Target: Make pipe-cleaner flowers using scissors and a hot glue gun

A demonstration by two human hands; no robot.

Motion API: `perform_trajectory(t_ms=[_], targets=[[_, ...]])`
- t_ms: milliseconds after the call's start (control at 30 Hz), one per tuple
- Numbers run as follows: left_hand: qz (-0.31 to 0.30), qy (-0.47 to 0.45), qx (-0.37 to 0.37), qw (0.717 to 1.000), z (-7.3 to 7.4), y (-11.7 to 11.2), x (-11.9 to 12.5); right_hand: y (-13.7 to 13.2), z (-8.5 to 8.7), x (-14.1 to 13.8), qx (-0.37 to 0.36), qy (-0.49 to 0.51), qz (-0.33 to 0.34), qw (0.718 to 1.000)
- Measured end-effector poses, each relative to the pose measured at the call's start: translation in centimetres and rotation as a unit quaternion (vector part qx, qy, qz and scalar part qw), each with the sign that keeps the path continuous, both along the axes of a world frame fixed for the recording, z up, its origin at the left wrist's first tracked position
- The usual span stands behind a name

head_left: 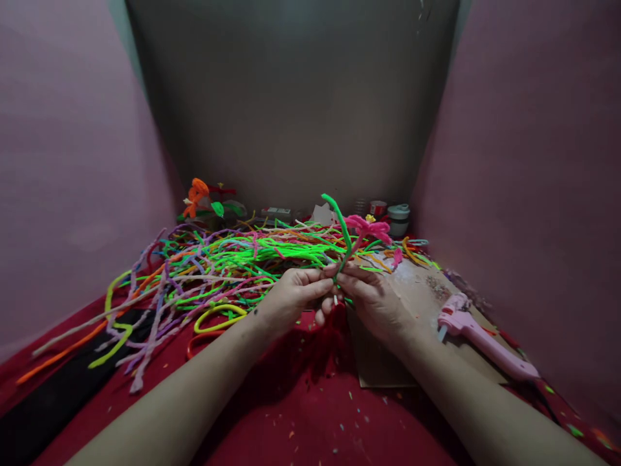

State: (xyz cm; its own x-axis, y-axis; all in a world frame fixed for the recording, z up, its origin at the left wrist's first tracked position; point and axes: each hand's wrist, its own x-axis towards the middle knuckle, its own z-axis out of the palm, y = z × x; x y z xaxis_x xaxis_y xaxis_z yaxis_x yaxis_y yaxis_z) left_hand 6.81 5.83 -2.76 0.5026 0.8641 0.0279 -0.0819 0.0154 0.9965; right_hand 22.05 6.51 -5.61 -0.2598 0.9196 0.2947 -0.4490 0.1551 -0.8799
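Observation:
My left hand [295,298] and my right hand [372,299] meet at the middle, fingers pinched together. Between them they hold a green pipe cleaner [341,228] that arches up and left, and the stem of a pink pipe-cleaner flower [367,228] with a yellow centre. The flower head stands just above my right hand. Behind both hands lies a wide heap of loose pipe cleaners [213,265] in green, purple, orange and yellow.
A pink glue gun [480,340] lies on a cardboard sheet [383,369] at the right. An orange pipe-cleaner flower [196,194] and small jars [398,219] stand at the back. Red cloth [310,414] with scraps covers the near surface. Pink walls close both sides.

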Motion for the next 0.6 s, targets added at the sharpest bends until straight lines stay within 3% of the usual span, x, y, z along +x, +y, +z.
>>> perform_trajectory(t_ms=[100, 167, 300, 433, 600], targets=[[0.1, 0.089, 0.133, 0.982, 1.0, -0.1, 0.0, -0.3, 0.4, 0.0, -0.009, -0.005, -0.016, 1.0], [0.143, 0.094, 0.159, 0.972, 1.2, 0.0, 0.0, -0.7, 0.7, -0.1, -0.022, -0.032, -0.012, 0.999], [0.133, 0.043, 0.11, 0.984, 0.8, 0.0, 0.0, -1.2, 0.5, -0.5, -0.052, -0.113, 0.025, 0.992], [0.106, 0.026, 0.06, 0.992, 0.4, -0.3, 0.0, -1.2, 0.0, -0.6, -0.028, -0.157, 0.07, 0.985], [0.138, 0.037, 0.035, 0.989, 0.5, -0.2, -0.1, -1.2, -0.1, -0.4, -0.051, -0.19, 0.089, 0.976]])
